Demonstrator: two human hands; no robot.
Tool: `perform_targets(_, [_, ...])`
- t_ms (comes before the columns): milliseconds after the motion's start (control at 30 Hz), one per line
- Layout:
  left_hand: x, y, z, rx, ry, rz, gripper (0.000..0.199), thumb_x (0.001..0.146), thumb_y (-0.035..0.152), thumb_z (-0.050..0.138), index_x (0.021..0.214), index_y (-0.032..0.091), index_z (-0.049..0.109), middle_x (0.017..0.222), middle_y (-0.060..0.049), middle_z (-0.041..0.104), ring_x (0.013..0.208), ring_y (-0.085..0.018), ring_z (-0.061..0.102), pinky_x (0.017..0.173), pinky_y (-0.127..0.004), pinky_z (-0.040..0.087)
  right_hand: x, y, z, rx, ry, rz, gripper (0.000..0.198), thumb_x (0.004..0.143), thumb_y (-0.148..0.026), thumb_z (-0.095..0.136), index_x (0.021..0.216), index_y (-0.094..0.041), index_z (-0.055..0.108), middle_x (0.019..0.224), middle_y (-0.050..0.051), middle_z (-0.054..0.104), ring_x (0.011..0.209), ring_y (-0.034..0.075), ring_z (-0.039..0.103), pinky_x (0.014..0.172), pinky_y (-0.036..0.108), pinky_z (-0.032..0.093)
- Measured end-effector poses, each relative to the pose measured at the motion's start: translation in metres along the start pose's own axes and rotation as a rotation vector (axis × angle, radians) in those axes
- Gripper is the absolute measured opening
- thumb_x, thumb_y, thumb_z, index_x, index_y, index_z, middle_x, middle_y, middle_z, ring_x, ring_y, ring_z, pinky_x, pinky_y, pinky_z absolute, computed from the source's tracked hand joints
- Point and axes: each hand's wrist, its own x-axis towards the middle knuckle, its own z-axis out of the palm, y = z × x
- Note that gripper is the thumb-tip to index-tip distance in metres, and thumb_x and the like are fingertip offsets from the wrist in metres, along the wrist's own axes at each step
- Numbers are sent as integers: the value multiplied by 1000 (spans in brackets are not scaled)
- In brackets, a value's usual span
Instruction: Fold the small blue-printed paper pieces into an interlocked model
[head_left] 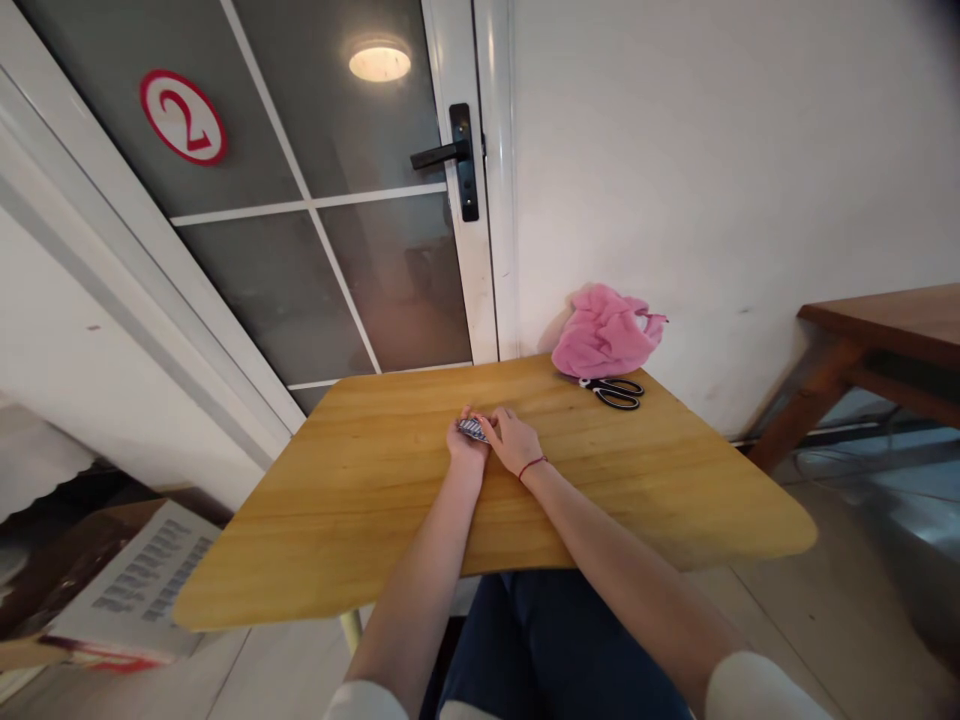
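Note:
Near the middle of the wooden table, my left hand [469, 447] is turned palm up and closed around a small flat piece with a blue-and-white pattern [472, 429]. It is too small in view to tell its kind. My right hand [517, 440], with a thin red cord at the wrist, reaches over from the right. Its thumb and fingers press on the right end of the patterned piece and cover part of it. Both hands touch each other just above the tabletop [360, 500].
A crumpled pink cloth [607, 332] lies at the table's far right corner, against the wall. Black-handled scissors [616, 392] lie in front of it, blades partly hidden. Beyond the table stands a glass door with a black handle [463, 160]. A cardboard box [135, 590] sits at lower left.

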Motion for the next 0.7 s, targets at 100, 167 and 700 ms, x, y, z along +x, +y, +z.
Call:
perform_targets(100, [6, 8, -3, -11, 1, 25, 29, 91, 37, 51, 105, 13, 57, 92, -4, 60, 72, -12, 58, 63, -28, 51, -1, 0, 1, 0, -55, -24, 43, 93, -57, 33, 97, -19, 52, 98, 6, 66, 82, 16, 63, 61, 24, 35])
perform_targets(167, [10, 14, -5, -23, 4, 44, 30, 91, 36, 52, 109, 13, 56, 98, -6, 61, 77, -13, 60, 66, -29, 52, -1, 0, 3, -7, -105, -53, 45, 89, -61, 39, 93, -19, 53, 89, 5, 68, 78, 18, 64, 60, 24, 33])
perform_targets(700, [14, 24, -5, -9, -19, 76, 29, 90, 34, 53, 110, 13, 56, 100, -6, 61, 80, -14, 60, 68, -31, 53, -2, -2, -3, 77, -28, -117, 37, 94, -50, 38, 87, -19, 56, 78, 0, 66, 70, 12, 60, 59, 21, 31])
